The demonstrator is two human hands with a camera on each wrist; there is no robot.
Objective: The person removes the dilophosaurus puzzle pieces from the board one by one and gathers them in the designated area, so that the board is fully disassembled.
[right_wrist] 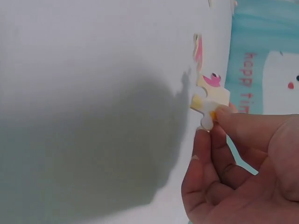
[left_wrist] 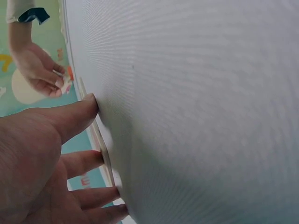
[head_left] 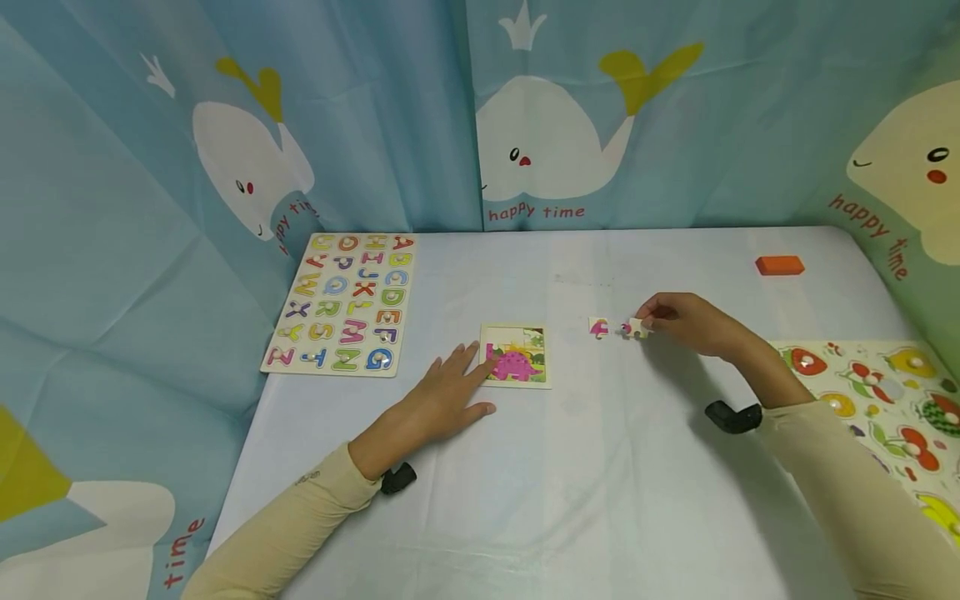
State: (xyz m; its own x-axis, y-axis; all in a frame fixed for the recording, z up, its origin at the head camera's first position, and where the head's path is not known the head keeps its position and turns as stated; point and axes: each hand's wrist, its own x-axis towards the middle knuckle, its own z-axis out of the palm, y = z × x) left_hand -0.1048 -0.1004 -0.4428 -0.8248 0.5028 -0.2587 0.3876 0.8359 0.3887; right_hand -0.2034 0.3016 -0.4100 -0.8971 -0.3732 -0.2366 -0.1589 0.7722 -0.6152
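Note:
A small jigsaw puzzle (head_left: 514, 365) with a pink dinosaur lies in a square frame at the middle of the table. My left hand (head_left: 442, 398), fingers spread and fairly straight, rests at its left edge with a fingertip on the picture. To the right, my right hand (head_left: 686, 321) pinches a jigsaw piece (right_wrist: 211, 95) between thumb and fingers; the piece is pale with a pink head and an eye on it. A second jigsaw piece (head_left: 597, 327), white with pink, lies on the table just left of the held one.
An alphabet board (head_left: 345, 304) lies at the back left. A fruit board (head_left: 870, 400) is at the right, partly under the right forearm. An orange block (head_left: 780, 265) sits at the back right. Whale-printed curtains (head_left: 420, 125) enclose the table.

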